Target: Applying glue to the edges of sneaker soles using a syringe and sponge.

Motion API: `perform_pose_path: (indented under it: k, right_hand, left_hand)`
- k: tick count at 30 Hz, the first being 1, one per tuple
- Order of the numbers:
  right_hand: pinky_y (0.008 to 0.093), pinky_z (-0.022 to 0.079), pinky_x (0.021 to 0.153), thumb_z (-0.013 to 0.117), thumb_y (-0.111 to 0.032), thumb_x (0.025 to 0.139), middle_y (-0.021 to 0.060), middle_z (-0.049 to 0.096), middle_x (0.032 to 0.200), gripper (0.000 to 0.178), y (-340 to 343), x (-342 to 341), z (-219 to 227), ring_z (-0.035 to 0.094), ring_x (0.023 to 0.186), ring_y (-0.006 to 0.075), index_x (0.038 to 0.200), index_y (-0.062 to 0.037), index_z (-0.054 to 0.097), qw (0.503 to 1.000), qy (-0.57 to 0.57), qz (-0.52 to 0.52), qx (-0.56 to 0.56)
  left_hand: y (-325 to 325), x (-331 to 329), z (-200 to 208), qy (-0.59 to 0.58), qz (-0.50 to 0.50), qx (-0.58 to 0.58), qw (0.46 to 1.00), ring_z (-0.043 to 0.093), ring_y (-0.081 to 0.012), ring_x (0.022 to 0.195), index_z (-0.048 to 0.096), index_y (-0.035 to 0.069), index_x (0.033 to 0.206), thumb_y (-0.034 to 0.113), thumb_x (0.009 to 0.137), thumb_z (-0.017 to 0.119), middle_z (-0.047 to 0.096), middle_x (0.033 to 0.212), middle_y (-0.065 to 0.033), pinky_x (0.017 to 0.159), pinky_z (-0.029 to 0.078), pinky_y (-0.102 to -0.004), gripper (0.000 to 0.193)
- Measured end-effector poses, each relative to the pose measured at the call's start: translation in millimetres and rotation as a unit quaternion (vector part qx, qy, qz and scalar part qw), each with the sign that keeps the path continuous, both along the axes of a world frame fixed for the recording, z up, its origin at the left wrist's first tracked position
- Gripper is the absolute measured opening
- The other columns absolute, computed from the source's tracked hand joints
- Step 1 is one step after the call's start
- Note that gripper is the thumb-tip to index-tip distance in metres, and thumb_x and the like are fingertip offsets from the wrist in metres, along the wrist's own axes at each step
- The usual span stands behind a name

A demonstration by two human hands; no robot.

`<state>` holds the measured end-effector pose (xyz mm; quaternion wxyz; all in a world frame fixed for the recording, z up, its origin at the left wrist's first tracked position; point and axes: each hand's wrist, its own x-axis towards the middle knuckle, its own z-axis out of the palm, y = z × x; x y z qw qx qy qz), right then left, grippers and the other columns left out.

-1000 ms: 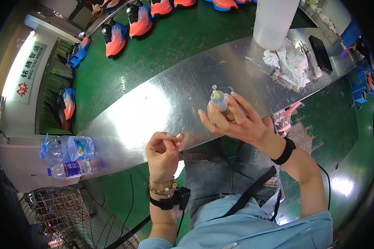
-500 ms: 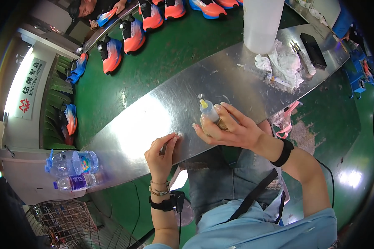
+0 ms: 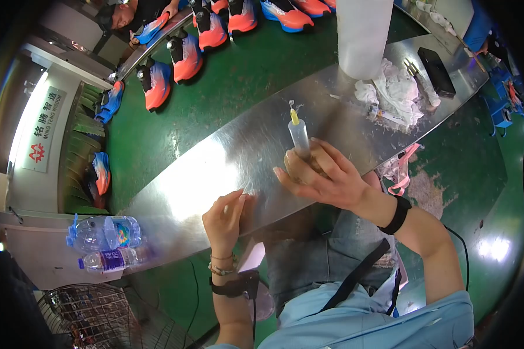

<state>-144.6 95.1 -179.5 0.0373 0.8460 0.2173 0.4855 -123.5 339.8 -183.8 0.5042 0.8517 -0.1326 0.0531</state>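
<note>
A syringe [image 3: 298,137] with a translucent barrel and a yellow tip is in my right hand [image 3: 326,177]. My fingers wrap round its lower part and hide it. The tip points away from me, over the metal bench top [image 3: 262,128], and a small clear bit shows at its end. To the left, my left hand [image 3: 222,216] is above the bench's near edge, its thumb and fingertips pressed together. Whatever those fingertips hold, if anything, I cannot make out. A second syringe [image 3: 384,115] lies farther right beside crumpled white cloth [image 3: 404,96].
At the back right stand a tall white cylinder [image 3: 362,41], a metal-ended tool [image 3: 423,84] and a black box [image 3: 436,71]. Two plastic bottles [image 3: 108,231] lie at the left end. Several orange-and-blue shoes [image 3: 156,87] line the green surface beyond, where another person [image 3: 151,17] handles a shoe.
The syringe has swung so its tip points farther away from me, and more of its barrel shows. My left hand has hardly moved.
</note>
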Motion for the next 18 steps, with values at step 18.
perform_pose_path:
  k: [18]
  right_hand:
    - [0.032,0.053,0.083,0.061,-0.007,0.075,0.0007,0.047,0.113,0.041,-4.5,-1.7,-0.8,0.045,0.101,0.0245,0.113,-0.02,0.051,1.0,0.0,0.004,0.017]
  left_hand:
    - [-5.7,-3.6,8.2,0.034,0.009,-0.006,0.999,0.057,-0.0067,0.063,0.065,-0.002,0.092,0.001,0.081,0.061,0.066,0.077,-0.0067,0.057,0.044,-0.0181,0.012]
